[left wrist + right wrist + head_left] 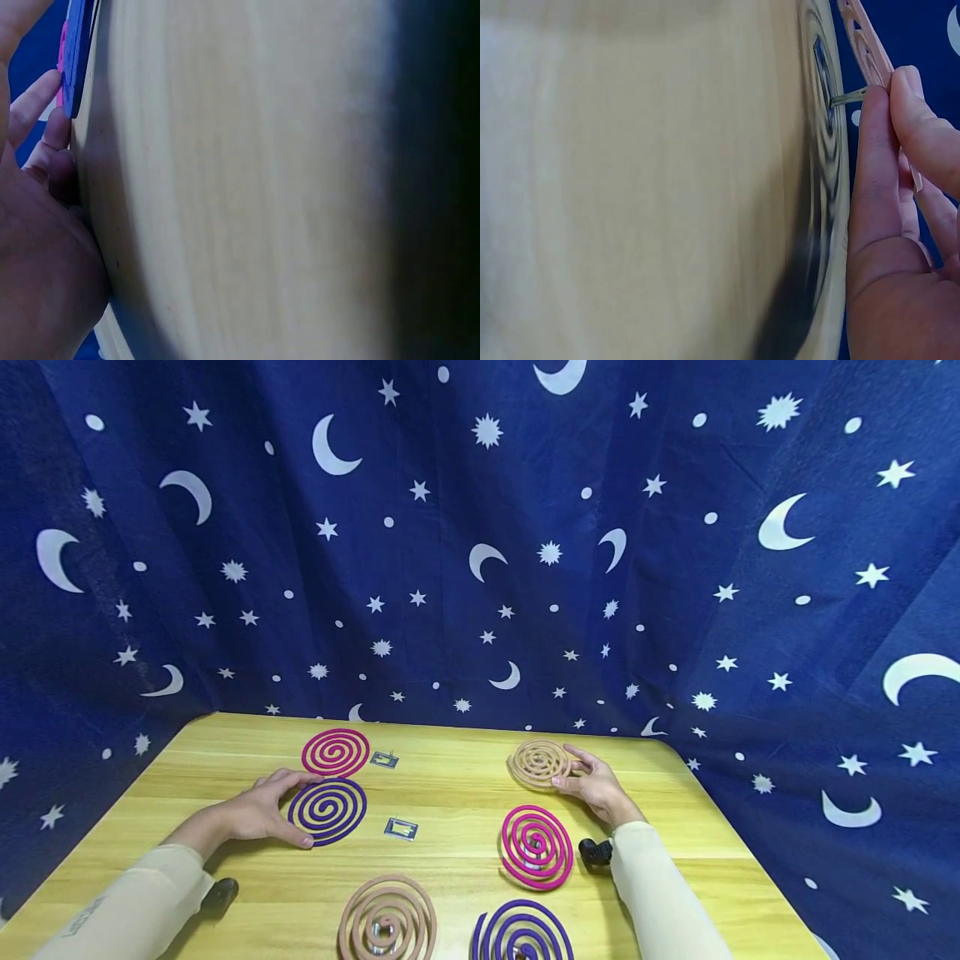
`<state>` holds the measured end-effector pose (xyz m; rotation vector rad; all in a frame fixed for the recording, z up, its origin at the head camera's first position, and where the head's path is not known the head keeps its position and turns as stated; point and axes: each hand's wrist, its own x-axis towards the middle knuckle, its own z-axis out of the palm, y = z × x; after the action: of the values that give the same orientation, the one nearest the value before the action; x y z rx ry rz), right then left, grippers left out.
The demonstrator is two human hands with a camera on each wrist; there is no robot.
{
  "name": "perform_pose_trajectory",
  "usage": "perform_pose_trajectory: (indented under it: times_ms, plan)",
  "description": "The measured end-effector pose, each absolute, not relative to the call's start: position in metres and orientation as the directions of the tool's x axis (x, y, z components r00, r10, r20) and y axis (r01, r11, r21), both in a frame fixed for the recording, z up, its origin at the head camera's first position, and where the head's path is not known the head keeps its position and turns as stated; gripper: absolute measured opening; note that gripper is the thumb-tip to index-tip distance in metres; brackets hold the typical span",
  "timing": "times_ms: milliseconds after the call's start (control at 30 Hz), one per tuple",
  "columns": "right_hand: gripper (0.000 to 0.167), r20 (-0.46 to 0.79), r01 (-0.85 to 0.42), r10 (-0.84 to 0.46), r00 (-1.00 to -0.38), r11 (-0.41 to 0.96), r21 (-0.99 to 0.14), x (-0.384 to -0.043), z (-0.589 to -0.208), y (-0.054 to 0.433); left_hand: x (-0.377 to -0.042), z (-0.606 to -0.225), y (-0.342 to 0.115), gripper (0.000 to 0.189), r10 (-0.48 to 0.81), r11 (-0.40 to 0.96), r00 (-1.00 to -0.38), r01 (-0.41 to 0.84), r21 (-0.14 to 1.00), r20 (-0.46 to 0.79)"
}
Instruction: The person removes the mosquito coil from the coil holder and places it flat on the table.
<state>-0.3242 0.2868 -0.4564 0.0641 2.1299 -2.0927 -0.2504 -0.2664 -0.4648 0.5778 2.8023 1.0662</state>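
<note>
On the left of the table, in the head view, my left hand (258, 810) lies with spread fingers and thumb about the left edge of a purple mosquito coil (327, 811). The fingertips touch that purple coil (77, 56) in the left wrist view. A pink coil (335, 752) lies just behind it. At the far right, my right hand (596, 783) pinches the edge of a tan mosquito coil (538, 764) between thumb and fingers. In the right wrist view, this coil (868, 45) is tilted above the table, with a thin metal stand prong (849, 97) reaching towards it.
Two flat metal stands (385, 760) (401, 828) lie right of the left coils. Nearer me, a pink coil (536, 847), a tan coil (387, 918) and a purple coil (522, 931) sit over stands. A starry blue curtain (435, 568) hangs around the wooden table (450, 877).
</note>
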Motion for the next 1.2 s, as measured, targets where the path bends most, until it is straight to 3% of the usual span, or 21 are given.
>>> perform_pose_trajectory:
  times_ms: [367,600,733,1200]
  plan:
    - [0.083,-0.093,0.094,-0.107,-0.99,-0.006,-0.996,-0.325,-0.451,0.287,-0.25,-0.47,-0.268,0.094,0.389,0.673,-0.915,0.361,0.646,0.106]
    - [0.082,-0.069,0.074,-0.123,-0.99,-0.037,-0.997,-0.321,-0.443,0.301,-0.252,-0.475,-0.269,0.099,0.35,0.684,-0.936,0.288,0.67,0.046]
    - [0.08,-0.051,0.06,-0.126,-0.991,-0.067,-0.996,-0.318,-0.439,0.315,-0.253,-0.473,-0.269,0.098,0.37,0.68,-0.927,0.319,0.661,0.066]
    - [0.085,-0.107,0.111,-0.066,-0.992,-0.056,-0.992,-0.3,-0.438,0.36,-0.25,-0.468,-0.267,0.097,0.368,0.682,-0.928,0.306,0.664,0.05]
